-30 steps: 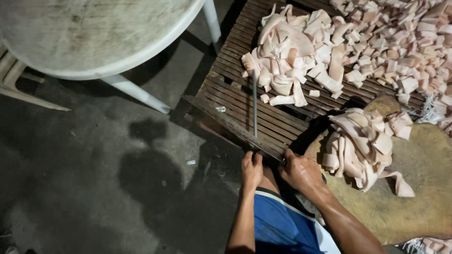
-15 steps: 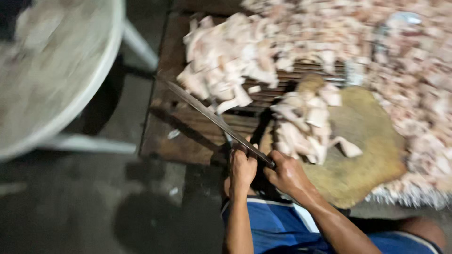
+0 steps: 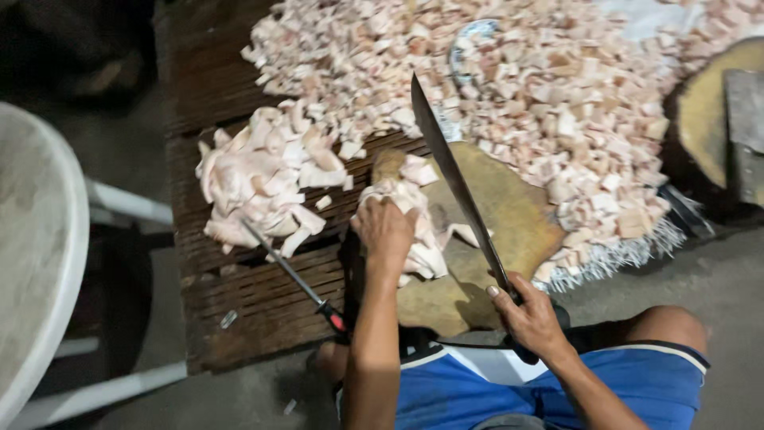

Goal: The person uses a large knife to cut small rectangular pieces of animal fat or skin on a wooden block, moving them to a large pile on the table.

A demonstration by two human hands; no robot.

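Observation:
My right hand (image 3: 532, 318) grips the handle of a long dark knife (image 3: 454, 175), its blade raised over a round wooden chopping block (image 3: 509, 223). On that block my left hand (image 3: 386, 231) presses down on a heap of pale meat strips (image 3: 418, 219). A sharpening steel (image 3: 290, 275) with a red and black handle lies on the slatted wooden platform (image 3: 247, 310), left of my left forearm. Behind it sits a pile of large uncut meat pieces (image 3: 259, 175). A wide spread of small cut cubes (image 3: 525, 87) covers the area beyond the block.
A white round table (image 3: 36, 271) with white legs stands at the left over dark concrete floor. A second chopping block (image 3: 704, 111) with a cleaver (image 3: 744, 127) on it is at the far right. A plate rim (image 3: 469, 36) shows among the cubes. I wear blue shorts.
Both hands were together at the platform's near edge around the long tool. Now the steel lies on the slats, my left hand is on the meat and my right lifts the knife.

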